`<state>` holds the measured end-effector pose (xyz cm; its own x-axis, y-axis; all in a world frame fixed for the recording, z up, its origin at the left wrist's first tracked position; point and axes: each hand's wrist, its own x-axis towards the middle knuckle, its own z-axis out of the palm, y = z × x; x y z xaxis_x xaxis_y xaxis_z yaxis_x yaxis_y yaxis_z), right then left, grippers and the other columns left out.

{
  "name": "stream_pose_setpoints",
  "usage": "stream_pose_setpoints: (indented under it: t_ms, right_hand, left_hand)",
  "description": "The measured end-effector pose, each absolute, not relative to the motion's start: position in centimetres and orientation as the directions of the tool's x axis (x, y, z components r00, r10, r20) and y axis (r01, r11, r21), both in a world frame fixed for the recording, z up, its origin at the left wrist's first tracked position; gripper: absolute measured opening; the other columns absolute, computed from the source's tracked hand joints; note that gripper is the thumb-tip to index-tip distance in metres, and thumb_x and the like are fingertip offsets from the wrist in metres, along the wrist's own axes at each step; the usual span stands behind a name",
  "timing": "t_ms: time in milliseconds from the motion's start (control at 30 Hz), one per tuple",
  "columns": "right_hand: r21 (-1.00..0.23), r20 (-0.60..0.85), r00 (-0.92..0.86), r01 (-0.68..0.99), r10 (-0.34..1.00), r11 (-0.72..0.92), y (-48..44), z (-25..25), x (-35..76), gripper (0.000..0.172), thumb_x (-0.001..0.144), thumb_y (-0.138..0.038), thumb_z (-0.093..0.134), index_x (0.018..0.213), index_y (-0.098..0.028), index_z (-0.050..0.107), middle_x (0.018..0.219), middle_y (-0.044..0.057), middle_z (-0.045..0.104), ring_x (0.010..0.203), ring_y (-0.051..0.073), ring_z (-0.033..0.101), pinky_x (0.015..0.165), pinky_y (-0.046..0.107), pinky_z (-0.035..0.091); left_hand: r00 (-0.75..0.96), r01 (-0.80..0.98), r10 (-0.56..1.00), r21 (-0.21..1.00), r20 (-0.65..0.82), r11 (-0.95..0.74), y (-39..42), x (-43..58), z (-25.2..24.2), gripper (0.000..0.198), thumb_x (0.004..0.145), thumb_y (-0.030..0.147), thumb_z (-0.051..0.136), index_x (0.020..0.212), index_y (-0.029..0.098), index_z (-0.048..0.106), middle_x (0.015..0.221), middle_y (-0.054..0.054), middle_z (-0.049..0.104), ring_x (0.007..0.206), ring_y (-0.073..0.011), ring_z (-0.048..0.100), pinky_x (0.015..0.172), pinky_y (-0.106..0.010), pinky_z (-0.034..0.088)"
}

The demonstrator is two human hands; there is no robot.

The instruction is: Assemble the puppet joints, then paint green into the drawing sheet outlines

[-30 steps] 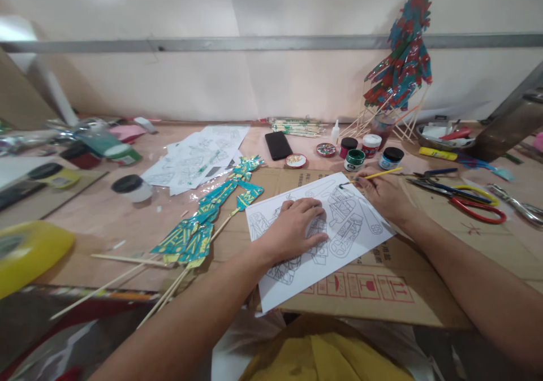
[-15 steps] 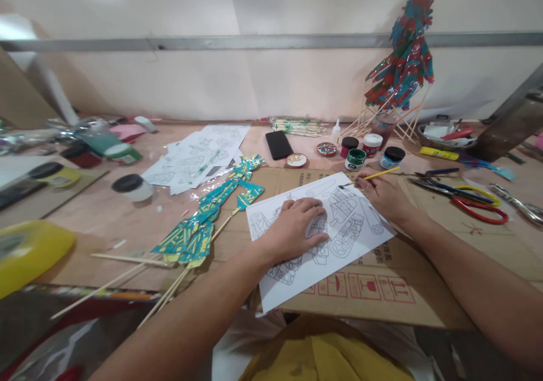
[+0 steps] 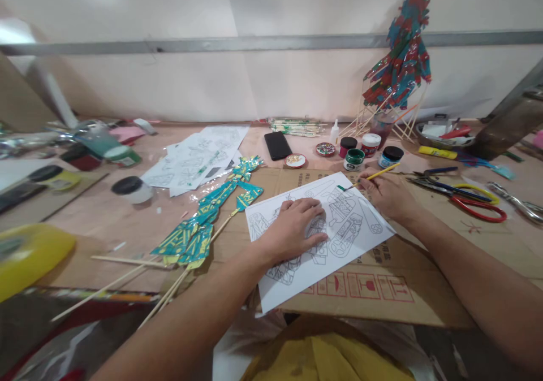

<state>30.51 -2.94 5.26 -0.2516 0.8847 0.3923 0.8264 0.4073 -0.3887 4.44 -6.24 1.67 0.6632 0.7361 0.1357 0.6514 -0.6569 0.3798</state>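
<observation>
A white sheet printed with black line drawings (image 3: 271, 290) lies slanted on a flat cardboard piece (image 3: 441, 256). My left hand (image 3: 299, 228) rests flat on the sheet, fingers stretched out, covering part of the drawings. Pinched in my right hand (image 3: 384, 194) is a thin paintbrush (image 3: 382, 173) with a yellow handle. Its tip touches the sheet near the upper edge, where a small green mark shows. An uncapped jar of green paint (image 3: 353, 159) stands just beyond the sheet. Left of the sheet lies a teal and yellow painted figure (image 3: 203, 217) on thin sticks.
More printed sheets (image 3: 195, 155) and a black phone (image 3: 278, 145) lie farther back. Closed paint jars (image 3: 390, 157) stand behind my right hand. Red-handled scissors (image 3: 477, 208) and pliers (image 3: 436, 173) are at the right. A red and blue figure (image 3: 401, 59) stands on sticks by the wall.
A green paint mark now shows at the brush tip near the sheet's top edge. My right hand has shifted only slightly; my left hand stays in place.
</observation>
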Motion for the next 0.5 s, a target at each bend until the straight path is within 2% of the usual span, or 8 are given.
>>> stream_pose_setpoints:
  t_ms: [300,500]
  right_hand:
    - [-0.368,0.399,-0.296,0.815,0.868,0.448,-2.6,4.9,31.6,0.034,0.098,-0.04,0.039,0.08,-0.025,0.065,0.084,0.007,0.072,0.081,0.023,0.065,0.071,0.033,0.048]
    - [-0.378,0.421,-0.276,0.813,0.864,0.443,-2.9,5.1,31.0,0.031,0.095,-0.033,0.042,0.078,-0.023,0.066,0.083,0.007,0.072,0.078,0.022,0.064,0.071,0.033,0.048]
  left_hand:
    - [0.663,0.651,0.734,0.373,0.144,-0.661,-6.3,4.5,1.7,0.046,0.089,0.047,0.062,0.128,0.023,0.056,0.142,-0.008,0.054,0.134,-0.028,0.045,0.111,-0.05,0.028]
    - [0.666,0.648,0.732,0.374,0.146,-0.664,-6.2,4.4,1.6,0.048,0.09,0.048,0.061,0.13,0.023,0.055,0.144,-0.009,0.052,0.135,-0.0284,0.044,0.112,-0.05,0.028]
